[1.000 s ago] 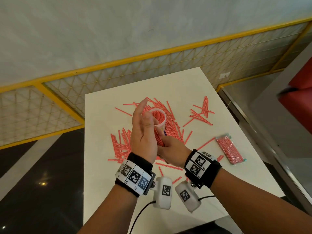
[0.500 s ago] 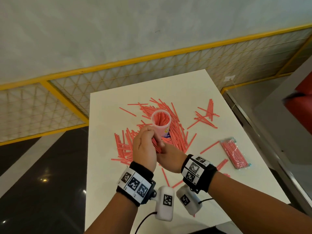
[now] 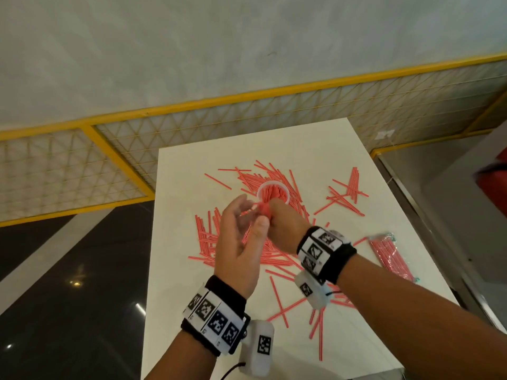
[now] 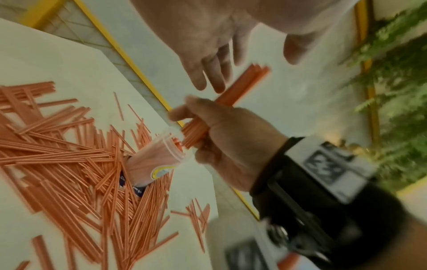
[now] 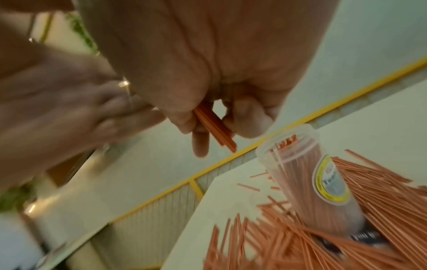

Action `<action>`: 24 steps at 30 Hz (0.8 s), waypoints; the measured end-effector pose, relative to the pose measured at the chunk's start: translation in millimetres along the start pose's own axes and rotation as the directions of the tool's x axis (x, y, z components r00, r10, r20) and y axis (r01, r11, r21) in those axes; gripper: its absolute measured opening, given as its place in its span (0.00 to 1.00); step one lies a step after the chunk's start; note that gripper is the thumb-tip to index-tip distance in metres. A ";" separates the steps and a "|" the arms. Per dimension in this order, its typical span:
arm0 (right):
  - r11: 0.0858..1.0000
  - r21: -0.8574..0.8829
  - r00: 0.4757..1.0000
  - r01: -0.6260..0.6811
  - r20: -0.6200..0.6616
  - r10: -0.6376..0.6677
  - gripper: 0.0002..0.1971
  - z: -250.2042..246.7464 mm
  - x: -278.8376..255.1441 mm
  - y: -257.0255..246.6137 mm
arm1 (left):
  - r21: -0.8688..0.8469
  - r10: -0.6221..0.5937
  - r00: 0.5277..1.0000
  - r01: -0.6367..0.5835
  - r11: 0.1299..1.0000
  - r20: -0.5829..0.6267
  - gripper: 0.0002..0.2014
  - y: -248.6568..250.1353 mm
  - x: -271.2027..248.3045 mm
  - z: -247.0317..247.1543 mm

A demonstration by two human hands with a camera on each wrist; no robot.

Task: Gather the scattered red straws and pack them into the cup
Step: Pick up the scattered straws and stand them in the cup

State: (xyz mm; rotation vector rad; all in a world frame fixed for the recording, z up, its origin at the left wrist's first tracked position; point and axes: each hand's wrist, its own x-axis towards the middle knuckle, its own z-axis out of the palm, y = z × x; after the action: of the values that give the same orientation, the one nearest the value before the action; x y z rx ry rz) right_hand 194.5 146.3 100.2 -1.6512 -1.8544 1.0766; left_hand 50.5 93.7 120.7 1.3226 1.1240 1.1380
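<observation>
**Straw bundle held just short of the cup**

A pale wall with a yellow-framed mesh panel [image 3: 115, 171] backs the white tabletop [image 3: 315, 149]. Loose red straws [image 3: 208, 237] lie scattered over it, thickest around the clear cup [image 3: 285, 200], which stands upright, already holding straws. A sealed straw packet [image 3: 389, 256] lies near the right edge. Above the tabletop, just beside the cup's rim, the right hand [image 3: 285, 229] has its fingers curled round a straw bundle [image 4: 242, 85]. The left hand [image 3: 238, 242] hovers next to it, fingers relaxed, holding nothing.
</observation>
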 end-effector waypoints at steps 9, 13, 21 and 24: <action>0.962 -0.072 0.941 -0.265 -0.236 0.241 0.19 -8.4 88.9 43.3 | 0.110 -0.306 0.951 0.309 0.945 -0.044 0.04 -48.1 -41.6 -53.0; 0.965 -0.099 0.945 -0.242 -0.250 0.211 0.13 -0.7 93.9 49.6 | 0.250 -0.419 0.908 0.404 0.880 0.007 0.03 -71.3 -60.4 -60.5; 0.908 -0.308 0.947 -0.283 -0.238 0.215 0.12 -21.3 84.4 55.3 | 0.458 -0.469 0.868 0.354 0.815 0.165 0.01 -90.3 -67.3 -47.4; 0.889 -0.368 0.956 -0.271 -0.211 0.204 0.13 -31.3 76.4 51.1 | 0.482 -0.484 0.853 0.345 0.805 0.198 0.02 -95.3 -63.4 -42.1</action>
State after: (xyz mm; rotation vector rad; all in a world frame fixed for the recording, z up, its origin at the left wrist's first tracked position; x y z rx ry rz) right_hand 235.1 227.6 66.1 -2.1750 -1.8790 0.6471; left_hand -1.8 40.4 24.3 1.4239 1.3880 0.3361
